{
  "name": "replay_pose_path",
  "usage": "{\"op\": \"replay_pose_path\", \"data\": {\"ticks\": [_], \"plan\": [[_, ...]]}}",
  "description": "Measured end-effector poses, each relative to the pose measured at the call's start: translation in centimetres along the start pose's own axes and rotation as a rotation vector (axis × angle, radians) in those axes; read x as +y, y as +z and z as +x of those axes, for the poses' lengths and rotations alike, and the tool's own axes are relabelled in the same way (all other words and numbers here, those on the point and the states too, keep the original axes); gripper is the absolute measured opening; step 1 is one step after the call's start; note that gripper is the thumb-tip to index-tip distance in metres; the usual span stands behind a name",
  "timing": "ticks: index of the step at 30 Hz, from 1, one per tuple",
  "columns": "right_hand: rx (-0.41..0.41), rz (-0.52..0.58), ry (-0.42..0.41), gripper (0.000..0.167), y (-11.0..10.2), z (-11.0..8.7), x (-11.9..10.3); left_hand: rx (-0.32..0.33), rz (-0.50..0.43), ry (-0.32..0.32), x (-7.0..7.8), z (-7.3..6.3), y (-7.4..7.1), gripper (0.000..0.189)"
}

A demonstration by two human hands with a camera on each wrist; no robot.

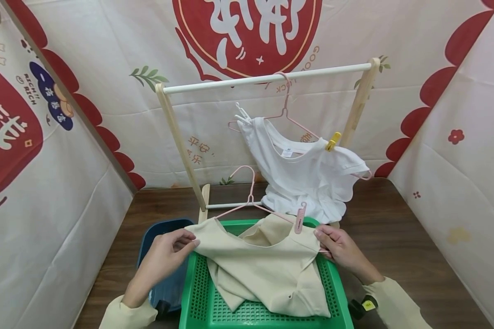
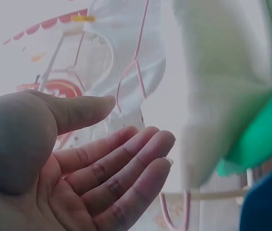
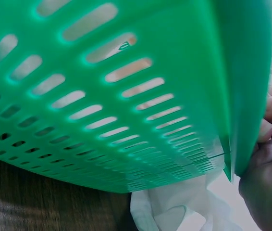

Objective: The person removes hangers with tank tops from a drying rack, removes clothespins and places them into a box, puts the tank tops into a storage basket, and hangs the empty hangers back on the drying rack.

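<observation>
Taking the cream shirt [image 1: 263, 269] as the middle of the clock, twelve away from me, I start at nine o'clock with the blue basin [image 1: 169, 283] on the surface [image 1: 399, 228]. My left grip [image 1: 162, 258] is at ten, by the sleeve edge, fingers loosely extended and thumb apart, pinching nothing; I can't tell whether the fingertips touch cloth. The shirt itself drapes over and into the green basket [image 1: 342, 297]. I judge it light, soft and limp, not fragile, likely to slump wherever it lacks support, with some drag where cloth rests against cloth. Its stiffest part should be the shoulder line, since the pink hanger [image 1: 251, 187] runs in through the neckline, hook standing at twelve. At one o'clock, a pink clip [image 1: 299, 219] sits on the shoulder; I'd leave that slim plastic piece alone and not pull on it. Beyond it, also towards one, the white shirt [image 1: 300, 169] hangs from the rack [image 1: 230, 83]. My right grip [image 1: 341, 249] is at two, pinching the sleeve edge beside the hanger's end. For the best hold, I'd take cloth and hanger together at both shoulders; a sleeve tip alone would probably stretch or slide.
</observation>
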State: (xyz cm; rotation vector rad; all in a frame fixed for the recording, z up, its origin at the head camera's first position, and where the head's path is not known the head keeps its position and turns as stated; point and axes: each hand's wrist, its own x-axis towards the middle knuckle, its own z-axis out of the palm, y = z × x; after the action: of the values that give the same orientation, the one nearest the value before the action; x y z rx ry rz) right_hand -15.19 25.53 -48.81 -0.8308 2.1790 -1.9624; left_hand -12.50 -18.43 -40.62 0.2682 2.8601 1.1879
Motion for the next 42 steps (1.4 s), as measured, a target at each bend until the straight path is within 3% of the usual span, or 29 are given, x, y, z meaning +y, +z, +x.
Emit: {"op": "replay_pose_path", "data": {"ticks": [14,28,36,42], "plan": [[0.003,-0.010,-0.005,0.022,0.0,-0.1,0.1,-0.071,0.004,0.191,4.2,1.4,1.8,0.009],[0.022,-0.033,0.003,0.021,0.2,-0.1,-0.1,-0.134,0.014,0.315,7.8,2.5,3.7,0.010],[0.027,-0.052,-0.004,0.020,0.4,-0.1,-0.2,-0.120,0.041,0.381,9.4,2.6,4.2,0.009],[0.024,-0.076,-0.015,0.020,0.4,-0.2,-0.2,-0.112,0.036,0.388,10.5,2.6,5.0,0.011]]}}
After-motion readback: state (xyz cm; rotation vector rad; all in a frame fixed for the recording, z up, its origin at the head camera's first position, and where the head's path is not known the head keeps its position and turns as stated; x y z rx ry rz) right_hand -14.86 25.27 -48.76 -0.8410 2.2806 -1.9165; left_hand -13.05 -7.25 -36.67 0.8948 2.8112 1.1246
